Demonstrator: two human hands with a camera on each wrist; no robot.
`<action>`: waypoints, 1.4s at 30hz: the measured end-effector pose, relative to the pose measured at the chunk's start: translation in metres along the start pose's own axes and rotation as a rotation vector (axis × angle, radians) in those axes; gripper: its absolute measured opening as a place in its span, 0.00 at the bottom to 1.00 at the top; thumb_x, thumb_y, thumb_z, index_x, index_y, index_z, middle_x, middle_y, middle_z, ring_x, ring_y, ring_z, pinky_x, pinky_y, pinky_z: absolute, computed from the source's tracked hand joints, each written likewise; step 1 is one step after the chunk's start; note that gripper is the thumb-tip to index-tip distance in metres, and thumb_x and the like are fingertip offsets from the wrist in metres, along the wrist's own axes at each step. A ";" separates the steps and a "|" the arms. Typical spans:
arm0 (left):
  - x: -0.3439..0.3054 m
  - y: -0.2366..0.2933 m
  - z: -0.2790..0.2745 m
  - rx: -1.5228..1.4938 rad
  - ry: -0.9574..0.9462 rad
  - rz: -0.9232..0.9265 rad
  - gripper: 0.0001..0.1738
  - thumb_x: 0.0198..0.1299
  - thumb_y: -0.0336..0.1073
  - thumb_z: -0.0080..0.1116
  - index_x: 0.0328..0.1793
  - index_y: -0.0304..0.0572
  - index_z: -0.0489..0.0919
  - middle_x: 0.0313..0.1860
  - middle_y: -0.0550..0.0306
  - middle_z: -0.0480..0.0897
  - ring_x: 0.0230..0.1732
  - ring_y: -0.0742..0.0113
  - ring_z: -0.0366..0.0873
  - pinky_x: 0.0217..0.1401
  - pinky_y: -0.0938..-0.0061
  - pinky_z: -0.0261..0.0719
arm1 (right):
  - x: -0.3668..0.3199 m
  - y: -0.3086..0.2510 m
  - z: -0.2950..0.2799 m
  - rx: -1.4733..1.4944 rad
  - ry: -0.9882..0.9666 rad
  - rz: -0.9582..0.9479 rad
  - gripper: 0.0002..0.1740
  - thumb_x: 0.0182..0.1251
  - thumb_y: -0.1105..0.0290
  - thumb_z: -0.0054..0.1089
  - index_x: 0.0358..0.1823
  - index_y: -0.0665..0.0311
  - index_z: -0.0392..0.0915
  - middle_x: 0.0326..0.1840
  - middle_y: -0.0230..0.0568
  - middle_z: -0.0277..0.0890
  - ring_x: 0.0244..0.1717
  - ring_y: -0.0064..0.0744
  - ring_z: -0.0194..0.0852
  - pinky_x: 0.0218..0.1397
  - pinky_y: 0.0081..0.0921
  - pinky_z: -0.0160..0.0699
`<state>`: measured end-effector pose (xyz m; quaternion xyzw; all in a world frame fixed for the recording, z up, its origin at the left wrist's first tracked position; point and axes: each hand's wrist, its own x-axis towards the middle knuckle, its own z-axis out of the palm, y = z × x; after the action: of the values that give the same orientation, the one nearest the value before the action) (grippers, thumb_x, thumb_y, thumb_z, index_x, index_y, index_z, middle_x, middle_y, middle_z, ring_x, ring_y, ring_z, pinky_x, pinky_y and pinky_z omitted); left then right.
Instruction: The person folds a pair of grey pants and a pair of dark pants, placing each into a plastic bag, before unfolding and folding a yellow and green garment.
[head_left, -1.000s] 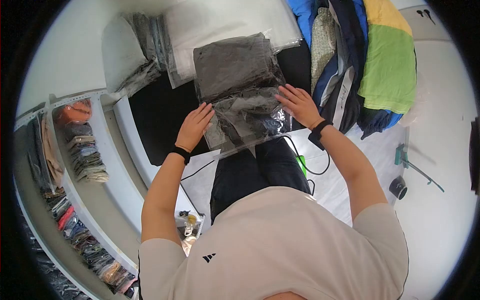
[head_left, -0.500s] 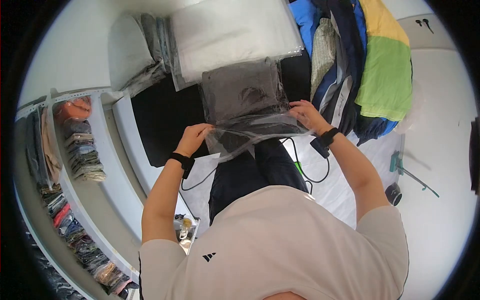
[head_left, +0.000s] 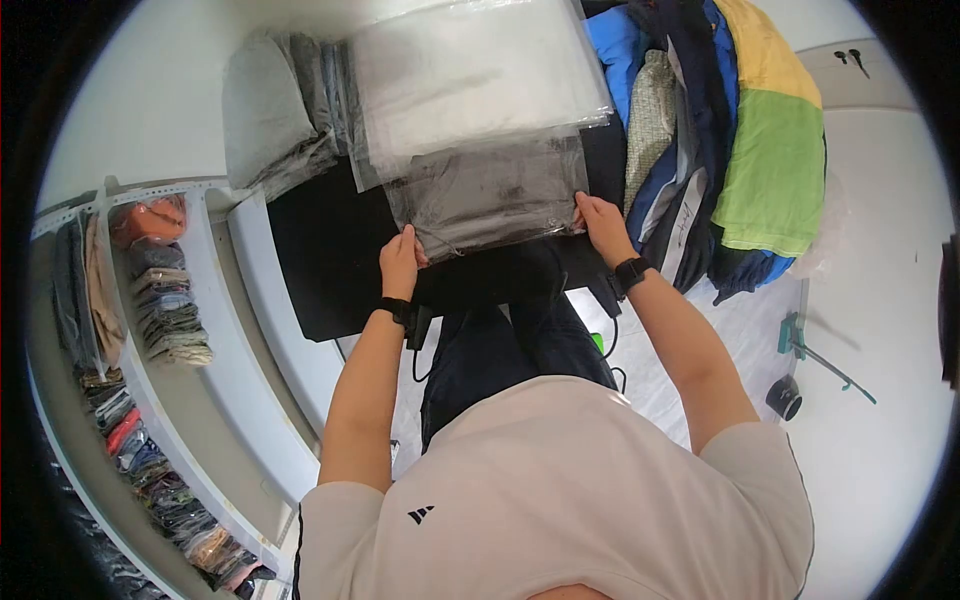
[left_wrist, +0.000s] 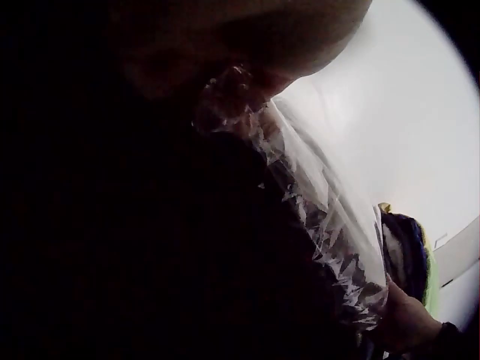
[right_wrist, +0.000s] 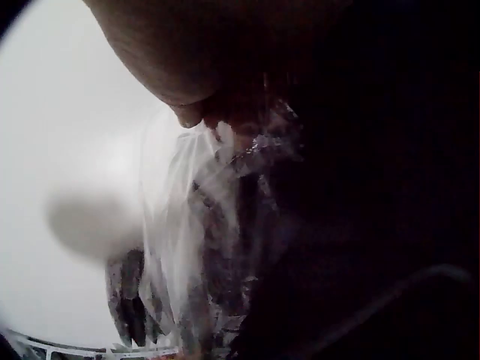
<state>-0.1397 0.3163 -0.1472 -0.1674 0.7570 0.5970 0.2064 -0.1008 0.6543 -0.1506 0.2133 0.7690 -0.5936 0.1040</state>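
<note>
A dark grey folded garment in a clear plastic bag lies at the near part of the black tabletop. With thumb and curled fingers my left hand pinches the bag's near left corner. At the near right corner, my right hand grips it the same way. The crinkled plastic edge stretches between both hands in the left wrist view. Dark shadow hides much of the fingers in both wrist views. The bag's far part is tucked beneath or behind a stack of clear plastic bags.
Bagged grey clothes sit at the back left. A heap of blue, navy and green clothes lies to the right. Shelves with several bagged folded garments stand on the left.
My hands went from lying flat on the bag to pinching its loose open end, and now hold its near corners. The near flap is folded under, and the bag has shifted away from my body.
</note>
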 end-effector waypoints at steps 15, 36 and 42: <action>0.001 0.008 0.009 0.009 0.052 -0.010 0.26 0.66 0.51 0.45 0.21 0.40 0.71 0.15 0.63 0.69 0.17 0.76 0.66 0.22 0.80 0.65 | 0.005 0.007 0.007 -0.054 0.169 0.073 0.29 0.67 0.52 0.47 0.19 0.72 0.73 0.13 0.41 0.71 0.17 0.30 0.71 0.25 0.27 0.67; -0.001 0.059 0.046 0.850 0.080 0.867 0.30 0.53 0.41 0.59 0.62 0.42 0.66 0.66 0.53 0.64 0.67 0.56 0.59 0.65 0.56 0.56 | 0.011 -0.060 0.077 -1.048 0.004 -0.766 0.26 0.64 0.52 0.49 0.63 0.47 0.65 0.70 0.34 0.55 0.71 0.37 0.48 0.69 0.44 0.47; 0.031 0.051 0.052 1.304 -0.207 0.951 0.38 0.58 0.54 0.49 0.71 0.46 0.57 0.74 0.59 0.53 0.74 0.64 0.47 0.72 0.56 0.44 | 0.022 -0.064 0.057 -1.110 -0.095 -0.825 0.27 0.64 0.52 0.48 0.65 0.44 0.63 0.71 0.31 0.53 0.72 0.32 0.47 0.71 0.44 0.43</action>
<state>-0.1858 0.3784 -0.1305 0.3820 0.9196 0.0723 0.0557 -0.1550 0.5910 -0.1197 -0.2074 0.9718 -0.1121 -0.0028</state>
